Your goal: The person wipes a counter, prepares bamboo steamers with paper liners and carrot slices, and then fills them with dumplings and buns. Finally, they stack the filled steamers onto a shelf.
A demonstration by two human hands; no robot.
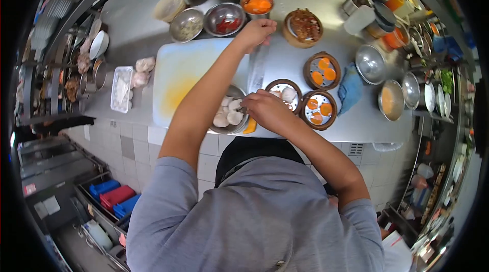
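Note:
My left hand (pixel 257 35) is stretched forward over the table, fingertips pinched together near a metal pot of orange pieces (pixel 257 5). Anything between those fingertips is too small to make out. Closer to me, my right hand (pixel 268 111) has its fingers drawn together at the right rim of a metal bowl (pixel 216 128) of white rounded pieces (pixel 230 111); what they grip is hidden. Just beyond this hand sits a small round steamer basket (pixel 270 84) with white pieces inside. Two other steamer baskets, one nearer (pixel 333 114) and one farther (pixel 307 79), hold orange rounds.
A stained cutting board (pixel 165 70) lies left of the bowl. A yellow handle (pixel 250 126) shows at the table edge. Bowls of chopped red pieces (pixel 227 26) and pale bits (pixel 187 26) stand behind. A brown-filled steamer (pixel 304 26) and blue cloth (pixel 350 88) are rightward.

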